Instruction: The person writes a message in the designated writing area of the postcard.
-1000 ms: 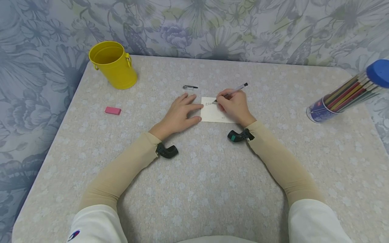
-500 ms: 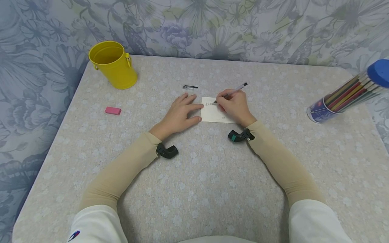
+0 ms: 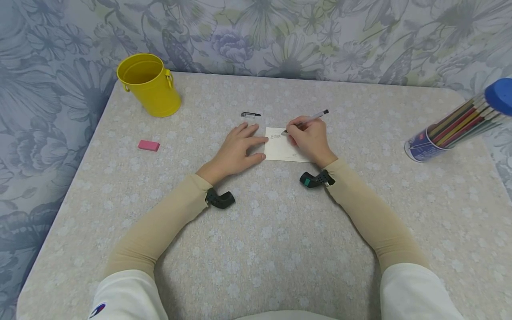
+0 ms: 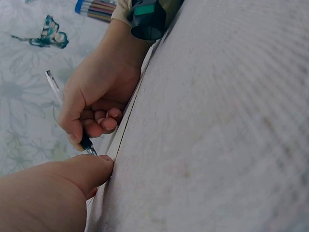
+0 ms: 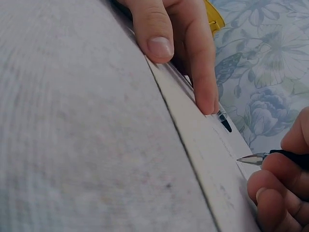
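Observation:
My right hand [image 3: 311,138] pinches a pen [image 3: 316,116] between thumb and fingers, its dark tip at a line of handwriting on a small cream card [image 3: 280,153]. The right wrist view shows the metal pen tip [image 5: 251,159] at the card's surface. My left hand [image 3: 236,149] lies with fingers spread, the index fingertip and thumb touching the card's left edge. Above the left hand, a clear pen cap [image 3: 250,114] with a black clip lies on the table. Part of the card is hidden under the right hand.
A yellow bucket [image 3: 160,98] stands at the back left of the table [image 3: 256,249], with a pink eraser [image 3: 149,146] in front of it. At the right is a blue-lidded tub [image 3: 426,146] of colored pencils. Floral wallpaper [image 3: 288,40] covers the wall behind.
The right hand and pen have shifted slightly to the right, and more handwriting shows on the card. The left hand has stayed in place.

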`<state>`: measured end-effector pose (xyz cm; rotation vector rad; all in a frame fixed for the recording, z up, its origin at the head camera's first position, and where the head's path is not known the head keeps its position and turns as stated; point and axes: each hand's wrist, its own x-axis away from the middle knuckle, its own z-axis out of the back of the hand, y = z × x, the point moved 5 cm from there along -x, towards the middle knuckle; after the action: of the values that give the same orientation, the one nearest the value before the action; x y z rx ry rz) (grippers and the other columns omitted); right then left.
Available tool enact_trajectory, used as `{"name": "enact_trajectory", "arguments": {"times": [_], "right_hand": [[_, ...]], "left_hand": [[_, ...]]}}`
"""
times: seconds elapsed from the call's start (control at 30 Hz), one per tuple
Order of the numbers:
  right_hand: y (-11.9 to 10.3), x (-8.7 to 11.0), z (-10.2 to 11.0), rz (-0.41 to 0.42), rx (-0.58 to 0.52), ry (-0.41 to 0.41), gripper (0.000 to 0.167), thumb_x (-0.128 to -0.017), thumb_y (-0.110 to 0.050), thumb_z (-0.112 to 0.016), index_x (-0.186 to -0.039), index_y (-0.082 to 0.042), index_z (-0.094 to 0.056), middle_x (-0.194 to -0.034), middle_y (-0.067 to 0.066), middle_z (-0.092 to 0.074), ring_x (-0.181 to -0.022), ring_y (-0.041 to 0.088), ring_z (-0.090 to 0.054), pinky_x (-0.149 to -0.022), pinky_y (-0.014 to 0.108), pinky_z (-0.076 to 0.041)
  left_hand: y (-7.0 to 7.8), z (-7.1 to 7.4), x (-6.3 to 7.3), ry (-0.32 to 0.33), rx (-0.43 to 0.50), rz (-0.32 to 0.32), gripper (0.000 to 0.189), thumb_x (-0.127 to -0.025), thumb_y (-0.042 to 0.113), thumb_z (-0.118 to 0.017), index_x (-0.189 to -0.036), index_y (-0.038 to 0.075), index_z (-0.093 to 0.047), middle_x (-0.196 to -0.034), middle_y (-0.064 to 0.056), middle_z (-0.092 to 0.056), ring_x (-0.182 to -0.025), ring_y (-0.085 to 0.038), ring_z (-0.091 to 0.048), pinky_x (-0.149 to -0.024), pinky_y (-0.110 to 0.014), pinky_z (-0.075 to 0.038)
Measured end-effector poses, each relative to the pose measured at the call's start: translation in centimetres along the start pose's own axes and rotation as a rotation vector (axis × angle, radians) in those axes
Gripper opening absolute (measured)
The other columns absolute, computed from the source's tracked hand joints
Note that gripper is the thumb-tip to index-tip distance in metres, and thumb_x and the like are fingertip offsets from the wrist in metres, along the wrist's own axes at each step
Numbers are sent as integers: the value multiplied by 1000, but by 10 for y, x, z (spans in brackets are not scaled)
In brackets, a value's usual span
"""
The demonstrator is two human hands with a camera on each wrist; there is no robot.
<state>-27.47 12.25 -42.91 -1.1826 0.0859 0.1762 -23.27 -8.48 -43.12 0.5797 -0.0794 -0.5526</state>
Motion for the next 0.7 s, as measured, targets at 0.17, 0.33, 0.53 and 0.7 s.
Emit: {"name": "enact_trajectory", "arguments": {"times": [0.17,0.33,0.53,0.7], "right_hand": [[0,0,0,7,21,1,17,-91,-11,-65,-89,1,-77,-57,6,-63,-46,7,-54,-47,18,-40],[-2,1,-1,15,19,16,17,-91,-6,-63,-88,5,-76,-59,13,-63,-45,3,-50,-46,16,-38],[-23,8,1,22,13,8,18,-89,0,-59,-86,11,-73,-56,15,-59,-44,-1,-47,-46,15,-35],[-33,11,3,6,40,-5,20,-88,-2,-58,-86,10,-74,-53,6,-59,-44,1,-48,-46,15,-37]], "left_hand": [[0,0,0,-4,-3,2,47,-96,32,-68,-138,11,-65,-160,-24,-40,-154,-46,-25,-128,-59,-17],[0,1,0,-7,-8,7,47,-96,32,-69,-139,11,-65,-160,-23,-40,-154,-46,-25,-128,-59,-17],[0,0,0,-12,-7,11,48,-96,32,-68,-139,11,-64,-161,-23,-39,-155,-46,-24,-128,-60,-17],[0,-1,-1,-8,-6,6,48,-96,32,-68,-139,11,-64,-161,-23,-40,-154,-46,-25,-128,-60,-17]]}}
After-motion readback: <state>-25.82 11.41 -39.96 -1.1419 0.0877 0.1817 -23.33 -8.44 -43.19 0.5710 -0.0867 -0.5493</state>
